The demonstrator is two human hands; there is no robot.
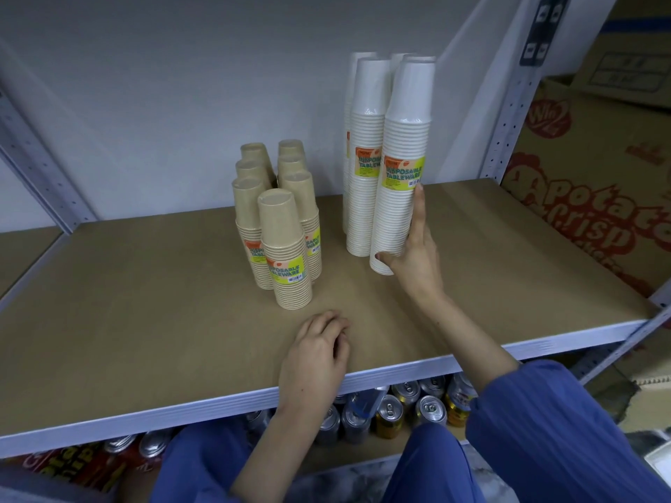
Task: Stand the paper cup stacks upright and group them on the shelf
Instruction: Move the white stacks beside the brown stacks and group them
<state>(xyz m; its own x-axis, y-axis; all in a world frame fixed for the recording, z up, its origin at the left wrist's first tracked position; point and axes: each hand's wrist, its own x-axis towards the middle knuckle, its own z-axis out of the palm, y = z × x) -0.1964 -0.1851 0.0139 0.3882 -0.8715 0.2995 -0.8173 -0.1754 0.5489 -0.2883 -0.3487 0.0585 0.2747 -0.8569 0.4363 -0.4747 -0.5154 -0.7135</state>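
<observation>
Clasping the tall white paper cup stack [401, 176] near its base, the right hand [415, 257] holds it upright on the brown shelf board [145, 285]; the left hand [316, 352] rests there loosely curled, empty.

The light is soft and even, with only faint shadows on the shelf [145, 285]. The wide lens bends the shelf uprights [508, 114] at the edges. The tops of the white cup stacks [403, 139] look slightly blurred, and the cans [388, 415] below lie in dimmer light.
</observation>
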